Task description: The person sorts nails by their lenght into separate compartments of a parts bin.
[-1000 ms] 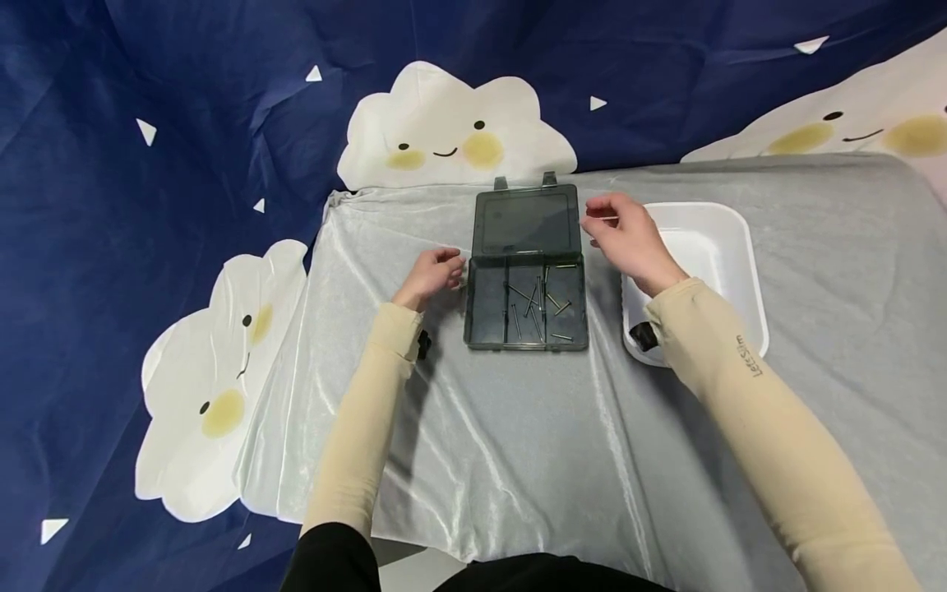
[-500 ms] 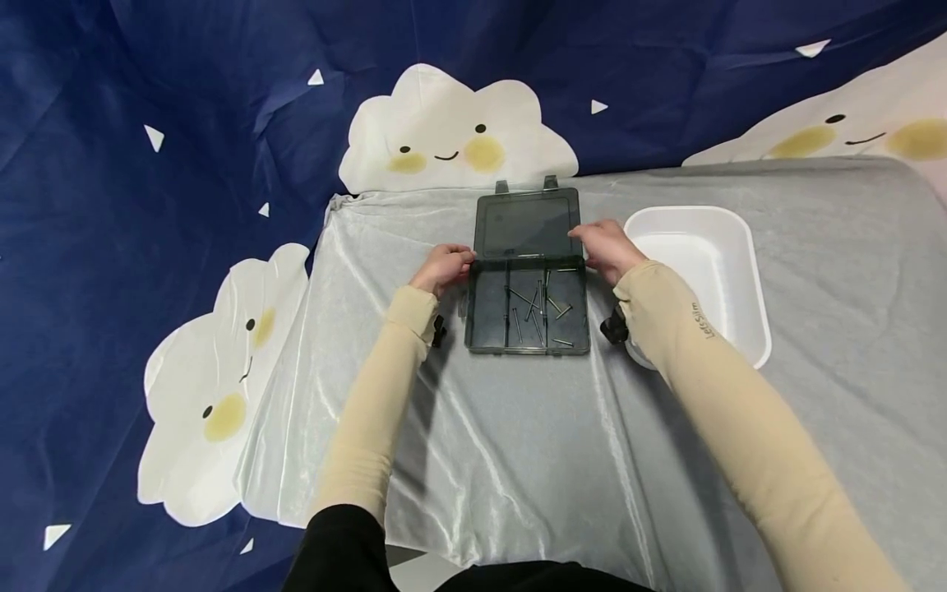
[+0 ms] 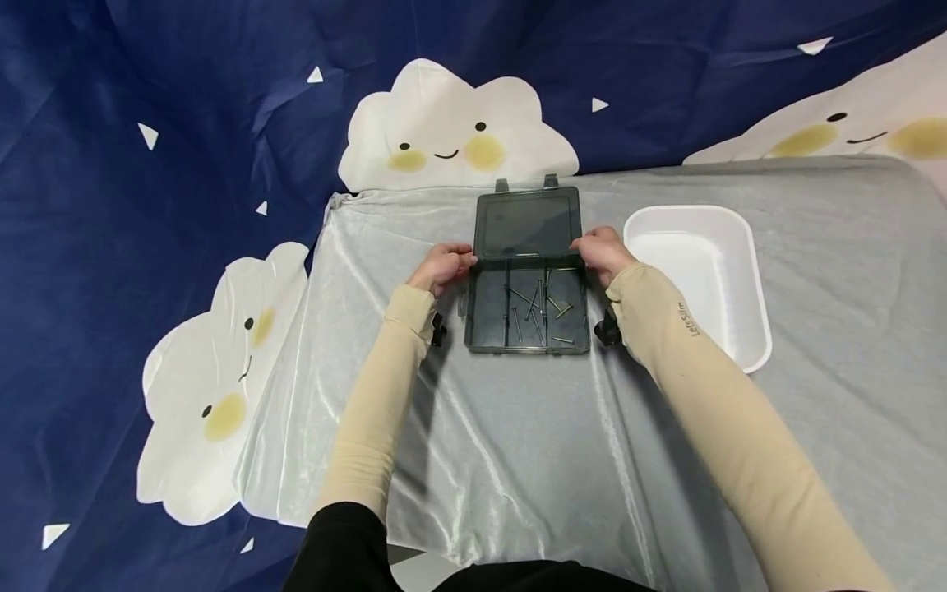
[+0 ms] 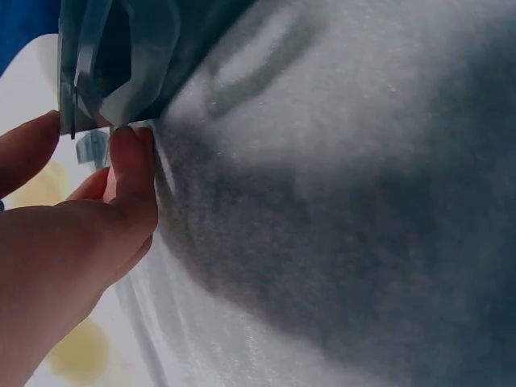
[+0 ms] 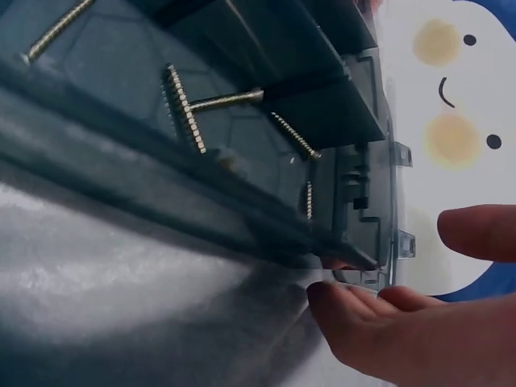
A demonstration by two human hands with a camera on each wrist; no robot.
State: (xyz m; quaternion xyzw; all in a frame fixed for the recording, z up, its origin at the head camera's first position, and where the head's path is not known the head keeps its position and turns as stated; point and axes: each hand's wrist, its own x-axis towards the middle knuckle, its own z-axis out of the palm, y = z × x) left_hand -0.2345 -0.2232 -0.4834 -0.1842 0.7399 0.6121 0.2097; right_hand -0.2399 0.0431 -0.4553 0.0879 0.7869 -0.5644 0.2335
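Observation:
A dark translucent compartment box (image 3: pixel 489 304) lies on the grey cloth with its lid (image 3: pixel 527 224) folded back. Long screws (image 3: pixel 516 324) lie in its middle compartment and shorter brass-coloured screws (image 5: pixel 185 109) in the right one; the left compartment holds none. My left hand (image 3: pixel 442 266) grips the box's left side by the hinge, its thumb and fingertips at the edge in the left wrist view. At the opposite hinge corner, my right hand (image 3: pixel 602 252) has its fingertips against the box. Its thumb (image 5: pixel 484 232) stands apart from the fingers in the right wrist view.
A white plastic tub (image 3: pixel 758 329) stands to the right of the box, beside my right forearm. Grey cloth (image 3: pixel 518 460) covers the table. A blue curtain with printed clouds (image 3: pixel 629 49) hangs behind and to the left.
Both hands have come inward to the sides of the box; the right has moved left and toward me from near the tub. The box stays in place with its lid folded back.

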